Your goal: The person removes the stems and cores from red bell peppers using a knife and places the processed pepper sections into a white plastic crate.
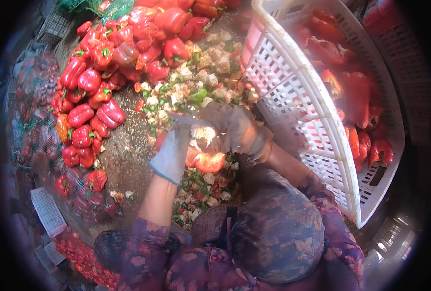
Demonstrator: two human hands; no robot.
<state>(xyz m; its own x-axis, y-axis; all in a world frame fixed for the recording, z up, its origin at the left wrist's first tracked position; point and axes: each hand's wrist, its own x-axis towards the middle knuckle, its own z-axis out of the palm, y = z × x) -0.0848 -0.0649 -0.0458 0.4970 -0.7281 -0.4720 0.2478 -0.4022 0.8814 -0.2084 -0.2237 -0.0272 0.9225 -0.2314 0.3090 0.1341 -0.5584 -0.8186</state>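
My left hand (173, 151), in a pale glove with a blue cuff edge, grips a cut red bell pepper (210, 162) whose pale seed core faces up. My right hand (235, 129), in a soiled brown-grey glove, is closed close beside it. A thin blade (184, 119), apparently a knife's, runs left from the right hand across the top of the left; the handle is hidden. Beneath and around both hands lie cut-off green stems and whitish cores (179, 87). Whole red bell peppers (102, 54) are heaped to the upper left.
A tilted white plastic crate (280, 69) with cut red peppers (359, 94) stands close by my right forearm. Net sacks of peppers (37, 138) line the left side. A small white crate (48, 211) and more red peppers (81, 254) lie at lower left.
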